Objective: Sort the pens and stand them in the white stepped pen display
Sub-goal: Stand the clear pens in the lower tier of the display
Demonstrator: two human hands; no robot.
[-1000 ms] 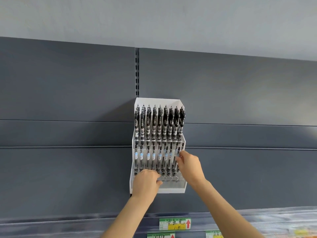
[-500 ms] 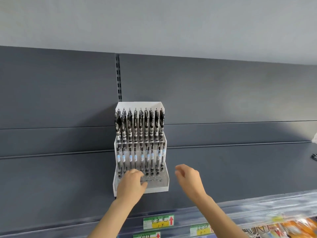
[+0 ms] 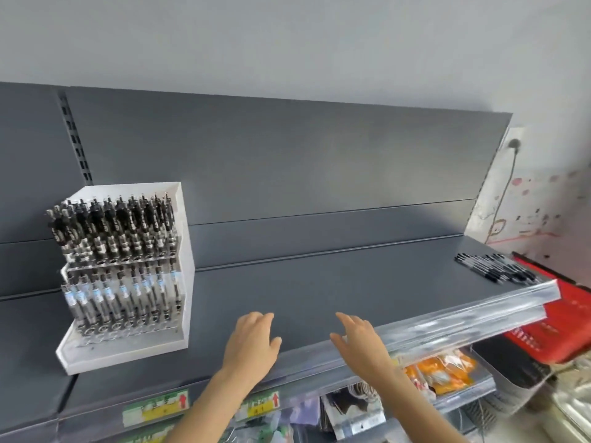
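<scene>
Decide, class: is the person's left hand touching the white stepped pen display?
Apart. The head view shows bare grey shelf between the left hand and the white stepped pen display.

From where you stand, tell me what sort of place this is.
Most likely a shop aisle: a grey shelf with price tags on its edge, a pen display on it, and packaged goods on the shelf below.

White stepped pen display [image 3: 184,251]: upright at the shelf's left, two tiers filled with standing black pens [image 3: 118,231]. Loose black pens [image 3: 499,270]: small pile lying flat at the shelf's far right end, well apart.
</scene>
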